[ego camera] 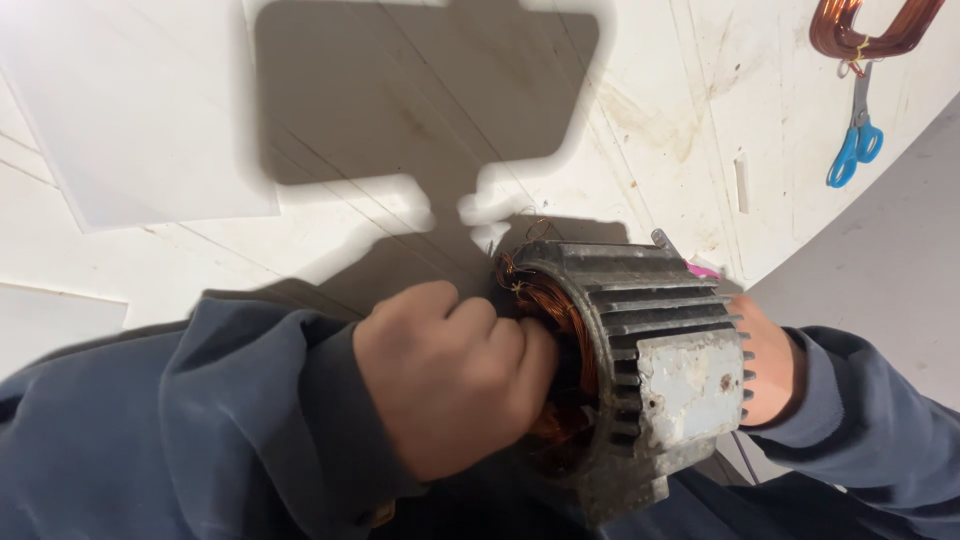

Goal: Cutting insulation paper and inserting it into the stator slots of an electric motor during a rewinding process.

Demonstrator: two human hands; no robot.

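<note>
A finned grey stator [640,350] lies on its side at the near edge of a white table [640,120], partly over the person's lap. Copper windings [555,310] show in its open left end. The left hand [455,385] is curled into a fist and pressed into that open end, knuckles against the copper; whether it grips any wire there cannot be told. The right hand [770,360] lies behind the right end of the stator, palm against the fins, mostly hidden, so how far it is open cannot be told. Both arms wear dark blue sleeves [200,420].

The table is scuffed, with brown stains and thin scratch lines, and a hard shadow falls across its middle. A white sheet [130,120] lies flat at the far left. At the far right corner lie a loose copper coil [870,25] and, just below it, blue-handled scissors [855,135]. Beyond the table's right edge is plain grey floor [880,260]
</note>
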